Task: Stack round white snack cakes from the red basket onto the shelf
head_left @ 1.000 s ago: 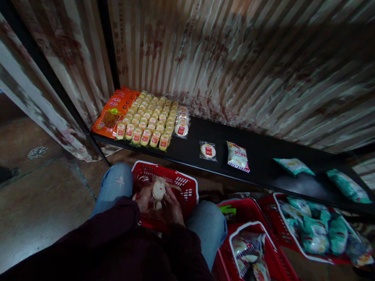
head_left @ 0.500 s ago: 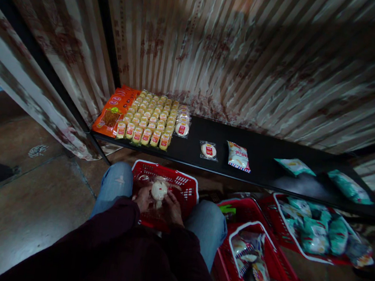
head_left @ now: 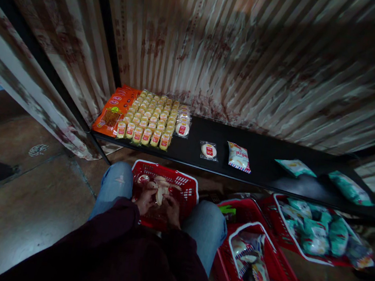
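Observation:
My left hand (head_left: 146, 198) and my right hand (head_left: 171, 203) meet over a red basket (head_left: 184, 184) that sits between my knees. Together they hold a pale round wrapped cake (head_left: 160, 194), turned edge-on between the fingers. More wrapped cakes lie in the basket under my hands. On the low black shelf (head_left: 262, 158) in front, rows of small yellow wrapped cakes (head_left: 150, 119) stand at the left end, beside orange packs (head_left: 113, 109). A stack of round cakes (head_left: 183, 123) and one single round cake (head_left: 209, 150) lie to their right.
A white snack bag (head_left: 238, 156) and two green bags (head_left: 322, 175) lie further right on the shelf. A red basket of green bags (head_left: 315, 226) and another of mixed snack packs (head_left: 259, 271) stand on the floor to my right. A striped wall backs the shelf.
The round cake faced up between my hands; now it is lowered a little and turned on edge. My hands have drawn slightly closer to my body.

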Motion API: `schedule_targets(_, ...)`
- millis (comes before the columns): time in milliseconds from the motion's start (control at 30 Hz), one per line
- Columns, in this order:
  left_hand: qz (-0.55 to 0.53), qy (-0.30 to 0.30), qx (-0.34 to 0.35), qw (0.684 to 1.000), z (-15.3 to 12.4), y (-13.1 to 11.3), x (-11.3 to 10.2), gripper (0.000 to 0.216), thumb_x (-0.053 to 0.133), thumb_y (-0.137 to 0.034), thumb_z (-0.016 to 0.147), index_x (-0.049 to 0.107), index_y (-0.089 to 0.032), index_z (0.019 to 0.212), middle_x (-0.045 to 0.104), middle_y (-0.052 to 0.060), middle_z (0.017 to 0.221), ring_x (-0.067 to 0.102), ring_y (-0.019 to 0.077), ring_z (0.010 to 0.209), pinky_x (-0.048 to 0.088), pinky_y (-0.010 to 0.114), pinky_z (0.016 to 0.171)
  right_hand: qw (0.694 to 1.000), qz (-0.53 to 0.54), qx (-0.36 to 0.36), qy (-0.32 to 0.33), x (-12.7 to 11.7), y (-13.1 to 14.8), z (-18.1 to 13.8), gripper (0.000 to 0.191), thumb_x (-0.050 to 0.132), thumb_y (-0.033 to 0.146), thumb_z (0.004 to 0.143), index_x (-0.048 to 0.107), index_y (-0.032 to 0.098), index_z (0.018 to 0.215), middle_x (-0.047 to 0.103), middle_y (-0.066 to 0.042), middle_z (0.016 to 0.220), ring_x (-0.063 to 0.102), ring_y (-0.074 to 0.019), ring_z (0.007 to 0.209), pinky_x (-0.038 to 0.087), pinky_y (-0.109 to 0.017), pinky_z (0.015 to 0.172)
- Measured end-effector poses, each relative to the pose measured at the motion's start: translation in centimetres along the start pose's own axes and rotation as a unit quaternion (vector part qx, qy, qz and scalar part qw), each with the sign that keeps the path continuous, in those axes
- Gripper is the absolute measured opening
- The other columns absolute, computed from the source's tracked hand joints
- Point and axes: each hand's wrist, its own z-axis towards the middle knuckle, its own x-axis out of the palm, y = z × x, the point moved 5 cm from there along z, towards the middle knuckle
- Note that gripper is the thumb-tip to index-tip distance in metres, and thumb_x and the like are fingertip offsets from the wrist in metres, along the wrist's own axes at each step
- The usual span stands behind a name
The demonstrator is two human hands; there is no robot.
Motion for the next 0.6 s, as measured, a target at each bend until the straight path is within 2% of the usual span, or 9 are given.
schedule_targets(100,-0.008,0.02,0.015,1.0,0.1,0.1,0.0,0.011,0.063,-0.021,0.084,0.06,-0.017,0.094,0.067,0.003,0.087,0.063,0.0135,0.08,0.05,0.027,0.08,0.999,-0.015,-0.028,0.004,0.2,1.8,-0.9,0.044,0.069,0.061,0.058,0.074,0.019,0.07,0.074,-0.008,0.077,0.063,-0.0228,0.074,0.05,-0.034,0.069)
schedule_targets(200,0.001,0.033,0.031,0.999,0.5,0.3,-0.1,0.018,0.072,-0.022,0.077,0.061,-0.017,0.09,0.068,0.004,0.091,0.064,0.0154,0.09,0.049,0.029,0.088,0.999,-0.028,-0.018,0.012,0.4,3.4,-1.8,0.05,0.065,0.066,0.062,0.075,0.018,0.069,0.075,-0.01,0.077,0.063,-0.0236,0.073,0.05,-0.034,0.068)
schedule_targets(367,0.027,0.008,0.064,0.998,0.9,0.5,-0.5,0.013,0.069,-0.015,0.075,0.059,-0.017,0.083,0.065,0.002,0.086,0.063,0.0139,0.088,0.049,0.026,0.081,0.999,-0.019,0.001,0.051,1.0,5.1,-2.5,0.054,0.062,0.07,0.066,0.074,0.018,0.069,0.075,-0.01,0.078,0.064,-0.0245,0.078,0.05,-0.034,0.074)
schedule_targets(500,0.062,0.033,0.096,0.993,0.7,0.4,-0.2,0.016,0.068,-0.01,0.069,0.061,-0.016,0.082,0.065,0.002,0.083,0.063,0.0116,0.078,0.049,0.021,0.074,0.996,0.043,0.04,0.07,1.4,4.2,-2.6,0.049,0.07,0.065,0.062,0.072,0.018,0.073,0.074,-0.008,0.08,0.064,-0.0234,0.08,0.051,-0.033,0.074)
schedule_targets(600,0.088,0.013,0.124,0.988,0.8,0.4,-0.5,0.016,0.064,-0.006,0.067,0.06,-0.016,0.08,0.062,-0.001,0.074,0.059,0.0085,0.064,0.048,0.019,0.064,0.987,0.117,0.088,0.059,1.6,2.4,-2.3,0.045,0.077,0.06,0.055,0.068,0.019,0.071,0.07,-0.003,0.07,0.063,-0.0191,0.069,0.051,-0.032,0.07)
